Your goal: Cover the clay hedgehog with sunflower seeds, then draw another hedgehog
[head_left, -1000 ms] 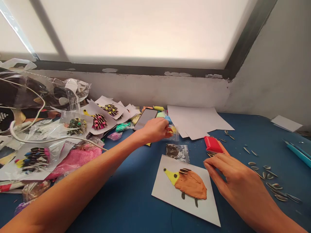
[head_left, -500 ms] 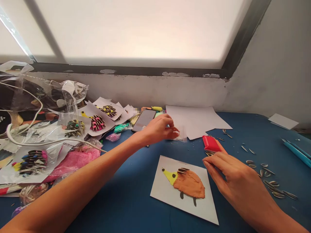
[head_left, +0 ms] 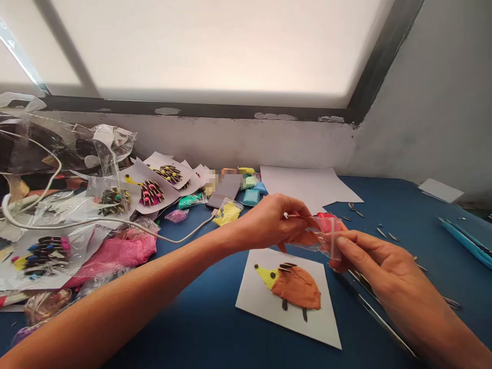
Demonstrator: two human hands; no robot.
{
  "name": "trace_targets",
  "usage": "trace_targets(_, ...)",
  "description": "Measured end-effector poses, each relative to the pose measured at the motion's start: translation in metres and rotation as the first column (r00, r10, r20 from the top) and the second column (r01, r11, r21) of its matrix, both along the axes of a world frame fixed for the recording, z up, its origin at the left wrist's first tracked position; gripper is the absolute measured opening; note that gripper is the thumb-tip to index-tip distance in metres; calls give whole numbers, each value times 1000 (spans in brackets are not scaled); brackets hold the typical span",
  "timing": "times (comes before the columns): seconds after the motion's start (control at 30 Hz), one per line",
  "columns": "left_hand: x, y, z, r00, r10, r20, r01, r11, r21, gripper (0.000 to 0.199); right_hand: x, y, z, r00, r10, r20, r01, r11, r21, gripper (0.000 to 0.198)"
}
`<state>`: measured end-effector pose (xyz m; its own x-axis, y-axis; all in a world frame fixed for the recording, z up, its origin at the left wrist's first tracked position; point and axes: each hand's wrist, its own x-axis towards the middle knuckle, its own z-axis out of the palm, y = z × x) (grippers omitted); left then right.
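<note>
Above the white card, a small clear zip bag (head_left: 335,240) is stretched between my two hands. My left hand (head_left: 282,220) grips its left side, where something orange shows by the fingers. My right hand (head_left: 378,261) pinches the zip edge between thumb and fingers. A red packet (head_left: 326,221) shows behind the bag, partly covered. Below lies the card (head_left: 253,307) with a clay hedgehog (head_left: 298,287): orange body, yellow snout, black eye, nose and legs. A few striped sunflower seeds (head_left: 287,267) stick up from its back. A long shiny tool (head_left: 384,320) lies beneath my right forearm.
White paper (head_left: 303,182) lies by the wall, with loose seeds (head_left: 355,210) beside it. A blue tool (head_left: 465,240) is at the right. Clay packets (head_left: 251,197), a phone (head_left: 225,189), a white cable (head_left: 115,223), finished hedgehog cards (head_left: 151,192) and a pink cloth (head_left: 123,251) crowd the left.
My left hand has come right and nearer from the paper's edge, bringing the bag. My right hand has risen to meet it and pinches the zip edge.
</note>
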<state>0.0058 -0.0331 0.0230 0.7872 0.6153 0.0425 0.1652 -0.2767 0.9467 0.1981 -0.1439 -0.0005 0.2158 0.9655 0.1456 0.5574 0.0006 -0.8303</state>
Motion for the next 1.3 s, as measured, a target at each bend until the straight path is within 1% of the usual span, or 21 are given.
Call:
trace_targets(0.07,0,0,-1,1000,-18,0,18,999,-38,18,-1,-1,-1,999,-19,-44,17,999,-48,44)
trace_targets(0.1,0,0,-1,999,-40,2,40,997,-65,17,-1,-1,-1,995,-22,-93,16,998,-62,43)
trace_targets(0.2,0,2,-4,992,-115,48,122,979,-166,17,0,-1,0,966,3,-260,-22,997,-70,39)
trace_targets(0.27,0,4,-6,987,-139,76,152,968,-201,18,4,-1,1,949,28,-315,-55,995,-77,38)
trace_targets(0.33,1,5,-7,987,-142,79,156,964,-217,16,7,0,1,950,38,-311,-74,992,-106,36)
trace_targets(0.43,3,6,-10,989,-134,60,145,962,-233,11,10,0,2,967,48,-251,-92,982,-165,33)
trace_targets(0.53,3,7,-12,991,-126,52,135,965,-227,11,7,0,5,977,71,-200,-103,983,-153,35)
trace_targets(0.6,2,8,-12,988,-142,55,151,968,-202,12,5,0,5,986,44,-162,-62,992,-109,39)
trace_targets(0.67,0,9,-12,982,-178,65,187,966,-181,13,5,0,4,992,-10,-125,-1,996,-87,41)
trace_targets(0.73,-1,10,-12,974,-212,82,223,959,-176,18,6,1,2,993,-63,-102,55,995,-84,43)
trace_targets(0.8,-1,11,-12,970,-223,101,238,955,-176,19,8,1,1,991,-87,-101,78,993,-88,44)
trace_targets(0.87,-1,10,-13,974,-201,105,217,962,-169,18,8,0,2,990,-66,-121,55,994,-93,43)
trace_targets(0.93,1,9,-14,980,-178,93,191,967,-168,23,8,-1,4,989,-11,-150,-4,995,-99,41)
trace_targets(1.0,2,7,-15,981,-174,85,187,963,-191,24,7,-2,6,988,31,-154,-48,993,-106,40)
trace_targets(1.03,3,7,-16,980,-180,86,195,958,-211,24,6,-2,6,989,33,-144,-48,993,-105,39)
trace_targets(1.13,4,6,-17,977,-189,104,210,941,-266,20,2,-3,6,994,-43,-98,39,998,-43,38)
trace_targets(1.23,5,7,-17,979,-165,122,195,936,-294,9,-4,-3,7,984,-120,-129,126,991,47,35)
trace_targets(1.3,5,7,-16,982,-139,124,172,933,-315,11,-6,-2,8,978,-142,-152,151,987,48,34)
